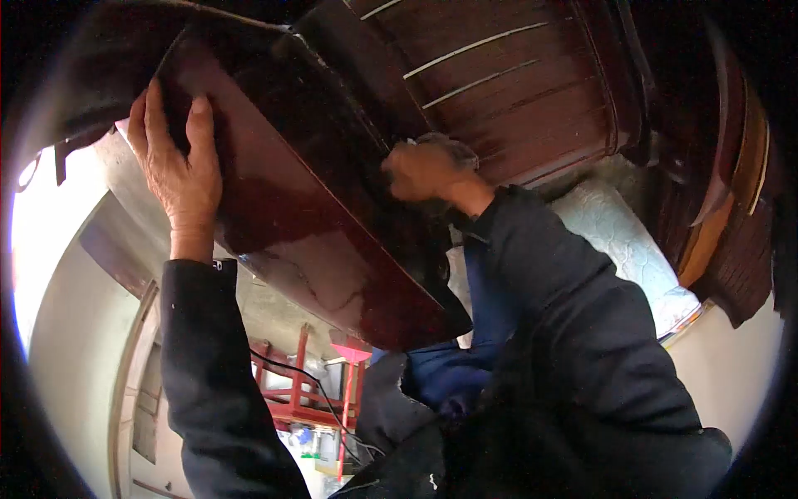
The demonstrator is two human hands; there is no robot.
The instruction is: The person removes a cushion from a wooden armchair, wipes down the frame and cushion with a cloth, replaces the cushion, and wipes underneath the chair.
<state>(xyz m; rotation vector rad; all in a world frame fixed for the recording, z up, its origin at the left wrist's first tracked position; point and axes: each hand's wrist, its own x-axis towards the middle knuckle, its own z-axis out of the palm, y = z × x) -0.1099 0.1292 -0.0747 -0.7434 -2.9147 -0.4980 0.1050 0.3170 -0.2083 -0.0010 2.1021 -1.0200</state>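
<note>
My left hand (179, 170) lies with its fingers stretched along the edge of a glossy dark red wooden panel (299, 241). The panel slants across the middle of the view, and its polished face catches the light. My right hand (432, 176) is closed and a little blurred, close to the dark inner side of the panel. A pale, see-through crumpled thing (449, 145) shows behind its knuckles; I cannot tell what it is. Whatever the right fingers hold is hidden.
A dark red slatted wooden piece (519, 91) with light gaps rises behind my right hand. A pale blue quilted item (619, 241), perhaps a mattress, lies to the right. Red wooden frames (303, 391) and a black cable (320, 387) are at lower left, near a door frame (133, 366).
</note>
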